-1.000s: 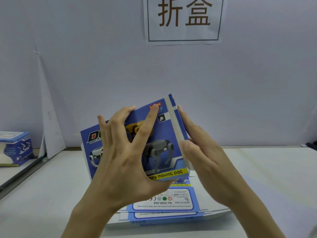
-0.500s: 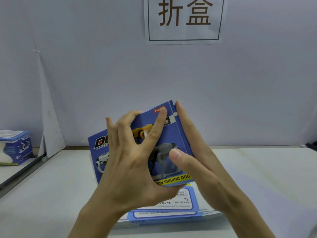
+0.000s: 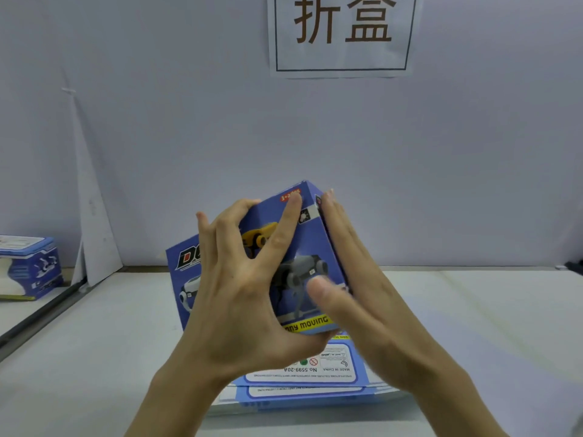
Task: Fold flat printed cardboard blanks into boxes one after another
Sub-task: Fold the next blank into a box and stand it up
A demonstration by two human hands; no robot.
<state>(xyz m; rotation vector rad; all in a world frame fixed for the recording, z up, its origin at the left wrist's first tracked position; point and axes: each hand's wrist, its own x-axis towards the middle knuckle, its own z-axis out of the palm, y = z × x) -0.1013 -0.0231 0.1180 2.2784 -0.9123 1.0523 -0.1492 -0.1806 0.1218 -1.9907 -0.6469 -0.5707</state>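
1. Stack of flat blanks: nearest the person, it lies on the desk directly under the work.
2. Left hand: its fingers are spread and curled over the printed front of the box, with the thumb under the lower edge. The box is held tilted, clear above the stack.
3. Right hand: the fingers are straight and together, flat against the right side panel. The thumb rests on the front face.
4. Step in hand, as judged: closing the right end. It goes best if the left hand holds the body square while the right palm presses evenly along the panel. That way the flap seats without buckling a corner.
5. The desk is pale and matte, and a dark strip runs along its left edge.
6. Far left, beyond that strip, a finished box stands near a white leaning panel. A paper sign hangs on the grey-blue wall.
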